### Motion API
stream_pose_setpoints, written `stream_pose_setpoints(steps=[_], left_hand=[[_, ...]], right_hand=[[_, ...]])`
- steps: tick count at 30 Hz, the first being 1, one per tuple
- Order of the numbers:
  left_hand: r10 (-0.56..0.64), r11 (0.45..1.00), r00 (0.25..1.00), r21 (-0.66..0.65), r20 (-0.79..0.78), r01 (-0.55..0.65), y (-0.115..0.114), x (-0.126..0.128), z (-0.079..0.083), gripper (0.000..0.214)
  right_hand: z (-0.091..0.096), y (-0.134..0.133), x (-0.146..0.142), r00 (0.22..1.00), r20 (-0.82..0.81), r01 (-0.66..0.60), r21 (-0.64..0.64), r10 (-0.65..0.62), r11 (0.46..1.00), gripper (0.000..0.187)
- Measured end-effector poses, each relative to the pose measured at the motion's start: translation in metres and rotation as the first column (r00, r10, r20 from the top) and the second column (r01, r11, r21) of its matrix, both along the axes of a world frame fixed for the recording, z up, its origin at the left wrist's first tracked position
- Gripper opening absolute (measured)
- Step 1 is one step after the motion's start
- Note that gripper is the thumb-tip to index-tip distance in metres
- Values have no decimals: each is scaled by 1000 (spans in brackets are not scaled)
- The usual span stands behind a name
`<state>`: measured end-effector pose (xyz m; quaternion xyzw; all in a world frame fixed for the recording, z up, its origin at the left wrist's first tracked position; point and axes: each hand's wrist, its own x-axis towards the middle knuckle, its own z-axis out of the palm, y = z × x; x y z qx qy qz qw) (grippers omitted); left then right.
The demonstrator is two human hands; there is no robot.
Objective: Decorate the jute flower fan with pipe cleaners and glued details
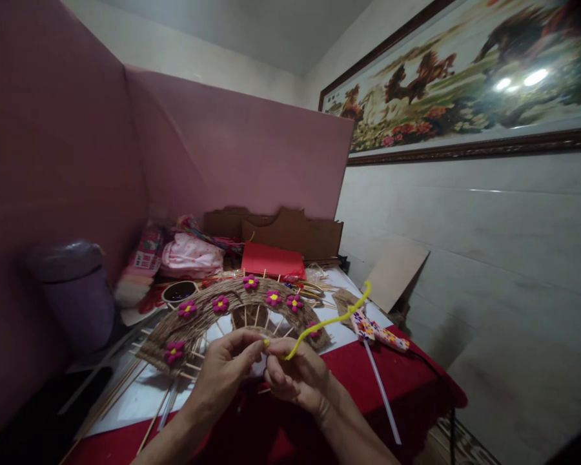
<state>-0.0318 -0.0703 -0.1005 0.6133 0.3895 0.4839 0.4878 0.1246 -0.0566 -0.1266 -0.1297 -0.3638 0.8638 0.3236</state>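
Observation:
My left hand [225, 371] and my right hand [295, 374] meet low in the middle of the view, fingertips pinched together on one end of a yellow pipe cleaner [332, 321]. The rest of it curves up and to the right. Just behind my hands lies a woven twine arch [232, 307] on wooden sticks, dotted with several pink flowers [220, 303].
A patterned glue gun [380, 332] and a white stick [382, 391] lie to the right on the red cloth [416, 381]. Behind the arch are a red folder [272, 260], cardboard pieces [293, 232], a small bowl [179, 292], pink bags [191, 255]. A purple container [75, 290] stands left.

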Motion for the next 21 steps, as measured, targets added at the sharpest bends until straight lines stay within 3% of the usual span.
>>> stream_pose_setpoints(steps=[4, 10, 13, 18, 21], left_hand=[[18, 993, 993, -118, 115, -4, -1, 2, 3, 25], [99, 951, 959, -308, 267, -12, 4, -2, 3, 34], [121, 953, 951, -302, 286, -31, 9, -4, -3, 34], [80, 960, 962, -281, 261, -3, 13, -4, -11, 34], [36, 964, 974, -265, 222, 25, 11, -3, -10, 35]], right_hand=[[8, -8, -5, 981, 84, 169, 60, -174, 984, 22], [11, -16, -14, 906, 154, 356, 225, -394, 907, 31], [8, -15, -17, 819, 173, 462, 364, -547, 809, 37], [6, -14, -18, 608, 162, 597, 553, -777, 582, 26], [6, -15, -18, 561, 157, 580, 626, -813, 521, 22]])
